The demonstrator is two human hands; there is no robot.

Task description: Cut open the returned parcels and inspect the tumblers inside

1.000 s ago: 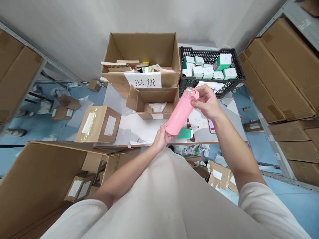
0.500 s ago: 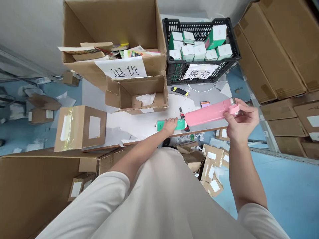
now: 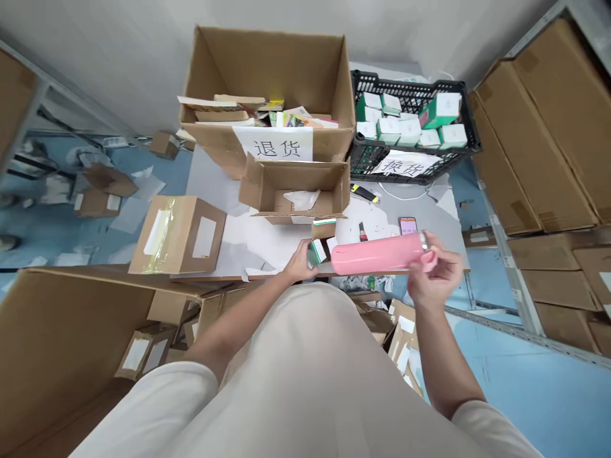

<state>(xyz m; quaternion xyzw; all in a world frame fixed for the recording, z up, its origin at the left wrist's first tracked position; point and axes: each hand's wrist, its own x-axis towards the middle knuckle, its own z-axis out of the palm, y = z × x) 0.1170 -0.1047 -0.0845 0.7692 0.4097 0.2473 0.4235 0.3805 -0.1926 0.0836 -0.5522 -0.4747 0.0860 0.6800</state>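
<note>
Table [image 3: 432,216]: right hand [image 3: 437,270] holds one bottle [image 3: 375,254], left hand [image 3: 300,262] one green box [image 3: 314,254]

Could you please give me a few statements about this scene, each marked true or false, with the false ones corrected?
1. The right hand holds the pink bottle by its lid end. True.
2. The left hand is empty. False: the left hand grips a small green box.
3. The black crate contains several green-and-white boxes. True.
4. The taped carton stands inside the black crate. False: the taped carton stands at the left end of the table.
5. The phone lies on the table with its screen lit. True.
</note>
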